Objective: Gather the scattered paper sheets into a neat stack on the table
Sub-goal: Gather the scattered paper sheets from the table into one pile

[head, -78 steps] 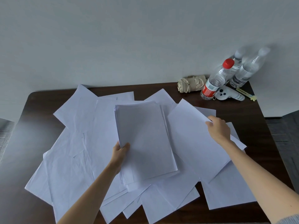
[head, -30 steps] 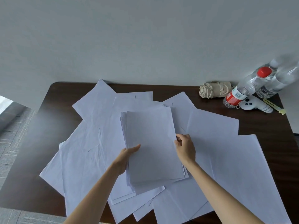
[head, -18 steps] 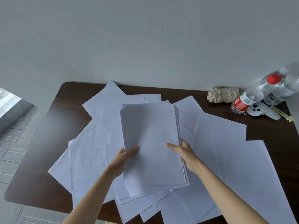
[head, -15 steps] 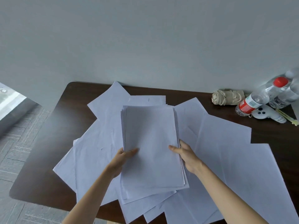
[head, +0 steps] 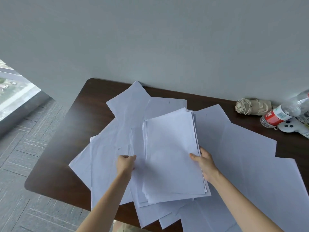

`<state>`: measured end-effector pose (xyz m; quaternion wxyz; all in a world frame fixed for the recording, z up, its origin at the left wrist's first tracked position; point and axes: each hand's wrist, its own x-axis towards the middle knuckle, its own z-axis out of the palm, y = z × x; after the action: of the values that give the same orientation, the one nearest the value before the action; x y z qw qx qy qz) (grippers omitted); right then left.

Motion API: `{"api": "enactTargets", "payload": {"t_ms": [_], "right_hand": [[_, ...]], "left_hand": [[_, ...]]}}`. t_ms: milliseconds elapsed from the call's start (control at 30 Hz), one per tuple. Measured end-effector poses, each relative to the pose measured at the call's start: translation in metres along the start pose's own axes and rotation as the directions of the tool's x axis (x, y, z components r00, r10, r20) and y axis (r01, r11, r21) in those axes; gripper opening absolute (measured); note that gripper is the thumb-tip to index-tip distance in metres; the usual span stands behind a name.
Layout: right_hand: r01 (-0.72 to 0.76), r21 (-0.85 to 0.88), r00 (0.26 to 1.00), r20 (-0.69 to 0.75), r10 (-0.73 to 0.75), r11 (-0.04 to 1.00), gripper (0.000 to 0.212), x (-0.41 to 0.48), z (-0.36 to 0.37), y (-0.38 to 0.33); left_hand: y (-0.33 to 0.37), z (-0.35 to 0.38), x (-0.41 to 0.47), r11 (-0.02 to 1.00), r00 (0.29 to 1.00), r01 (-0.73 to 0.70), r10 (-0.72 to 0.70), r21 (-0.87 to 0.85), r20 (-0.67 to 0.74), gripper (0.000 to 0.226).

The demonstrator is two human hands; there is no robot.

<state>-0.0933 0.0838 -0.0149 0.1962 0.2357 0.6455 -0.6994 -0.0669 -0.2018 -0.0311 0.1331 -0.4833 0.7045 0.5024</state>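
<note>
At frame centre on the tabletop (head: 66,156), the right hand (head: 204,164) is gripping the right edge of the paper stack (head: 170,156), whose long axis is running bottom-to-top, leaning slightly left, while the left hand (head: 126,164) is pinching a loose sheet (head: 127,141) beside it.

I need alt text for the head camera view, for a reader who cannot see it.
A person's right hand grips the right edge of a paper stack, while the left hand pinches a loose sheet beside it. More white sheets lie scattered over the dark wooden table; bottles sit at its far right.
</note>
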Motion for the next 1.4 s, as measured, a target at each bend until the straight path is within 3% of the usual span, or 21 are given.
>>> {"api": "enactTargets", "payload": {"t_ms": [100, 200, 300, 433, 533, 700, 933, 1167, 1267, 1400], "right_hand": [[0.006, -0.039, 1.0, -0.016, -0.007, 0.999, 0.029, -0.002, -0.004, 0.0], [0.002, -0.037, 1.0, -0.025, -0.003, 0.999, 0.029, -0.002, -0.007, 0.0], [-0.005, -0.037, 1.0, -0.023, 0.004, 0.999, 0.029, -0.003, -0.009, 0.002], [-0.036, 0.005, 0.999, -0.024, 0.037, 0.999, 0.028, -0.004, -0.012, 0.006], [-0.052, 0.035, 0.998, -0.017, 0.053, 0.998, 0.029, -0.004, -0.016, 0.007], [-0.055, 0.072, 0.998, -0.015, 0.056, 0.996, 0.03, -0.005, -0.017, 0.007], [-0.071, 0.091, 0.997, 0.007, 0.071, 0.993, 0.03, -0.003, -0.006, 0.013], [-0.085, 0.06, 0.996, 0.042, 0.082, 0.995, 0.03, -0.004, 0.015, 0.021], [-0.073, 0.007, 0.996, 0.043, 0.073, 0.997, 0.029, -0.005, 0.019, 0.025], [-0.072, -0.089, 0.995, 0.069, 0.079, 0.993, 0.03, -0.003, 0.02, 0.031]], "left_hand": [[0.002, 0.007, 0.004, 0.992, 0.998, 0.058, -0.054, -0.113, 0.035, 0.026], [0.004, 0.009, 0.005, 0.988, 0.998, 0.047, -0.041, -0.148, 0.042, 0.031], [0.0, 0.007, 0.004, 1.0, 0.996, -0.002, 0.004, -0.026, 0.085, 0.043], [-0.005, 0.008, -0.002, 0.972, 0.981, -0.17, 0.152, 0.16, 0.119, 0.04], [-0.006, 0.006, 0.0, 0.959, 0.964, -0.249, 0.233, 0.132, 0.126, 0.032], [-0.002, -0.003, 0.01, 0.98, 0.95, -0.189, 0.197, -0.055, 0.244, 0.026], [-0.001, -0.008, 0.011, 0.989, 0.914, -0.057, 0.106, -0.135, 0.391, 0.031], [-0.002, -0.013, 0.024, 0.981, 0.828, 0.083, 0.031, -0.178, 0.559, 0.09], [0.002, -0.01, 0.011, 0.98, 0.77, 0.036, 0.099, -0.198, 0.63, 0.068], [-0.001, -0.004, 0.005, 0.967, 0.76, -0.055, 0.203, -0.25, 0.617, 0.065]]}}
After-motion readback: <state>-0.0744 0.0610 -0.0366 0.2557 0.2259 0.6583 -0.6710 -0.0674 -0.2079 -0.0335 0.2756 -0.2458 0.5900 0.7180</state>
